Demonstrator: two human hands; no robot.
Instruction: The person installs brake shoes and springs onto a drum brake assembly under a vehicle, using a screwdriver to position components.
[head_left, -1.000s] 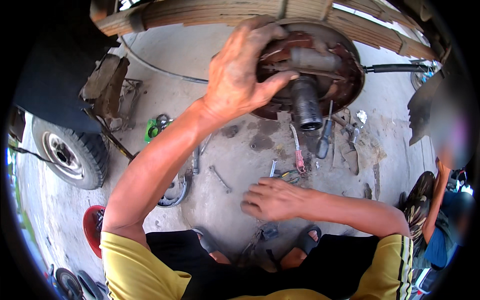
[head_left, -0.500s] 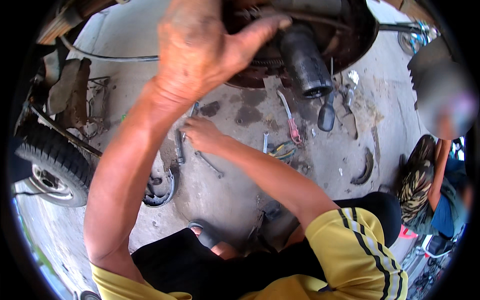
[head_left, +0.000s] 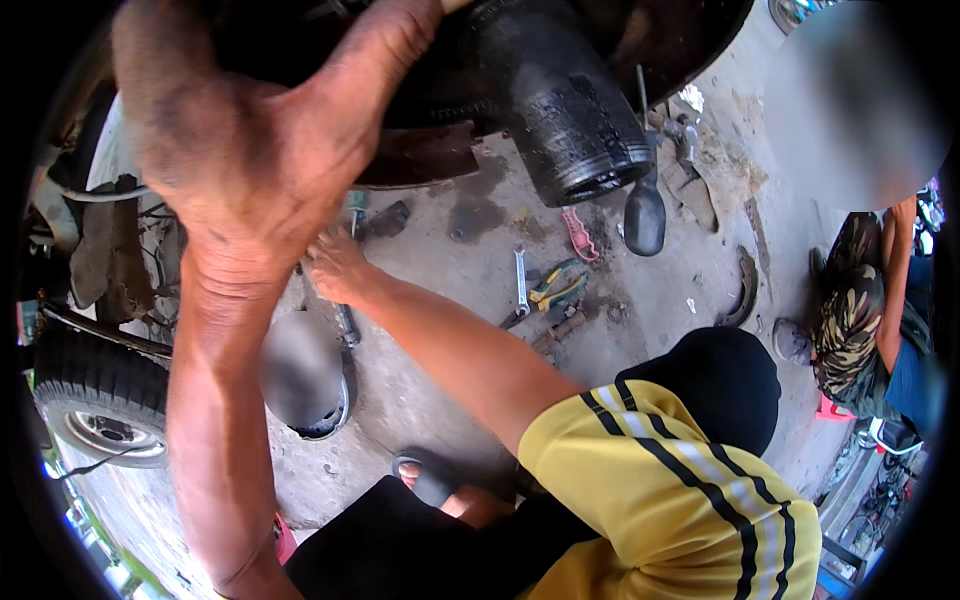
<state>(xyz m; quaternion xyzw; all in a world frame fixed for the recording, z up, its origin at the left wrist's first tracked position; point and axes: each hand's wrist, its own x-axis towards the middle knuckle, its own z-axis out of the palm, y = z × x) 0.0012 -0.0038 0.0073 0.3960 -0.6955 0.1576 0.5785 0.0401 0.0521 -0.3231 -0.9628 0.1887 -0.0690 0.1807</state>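
Note:
My left hand (head_left: 240,150) is raised against the dark underside of a wheel assembly (head_left: 420,158), thumb stretched out along it. Its fingers are hidden or out of frame, so its grip cannot be made out. Beside the thumb, a black greasy axle tube (head_left: 575,125) juts toward me, its open end low. Near the ground, my right hand (head_left: 335,268) has its fingers curled; what they hold is hidden. A green-handled tool (head_left: 357,204) lies just beyond them. A metal socket bar (head_left: 347,325) shows partly from beneath the hand.
A combination wrench (head_left: 521,282), pliers (head_left: 560,285) and a pink-handled tool (head_left: 578,235) lie on the concrete. A black-handled screwdriver (head_left: 645,215) hangs by the tube. Curved brake shoes (head_left: 742,290) lie right, a tire (head_left: 100,400) stands left. Another person (head_left: 860,300) sits at right.
My view has moved closer to the axle tube. My right hand has shifted left, over the socket bar. My left hand stays up at the wheel assembly, now further left in view.

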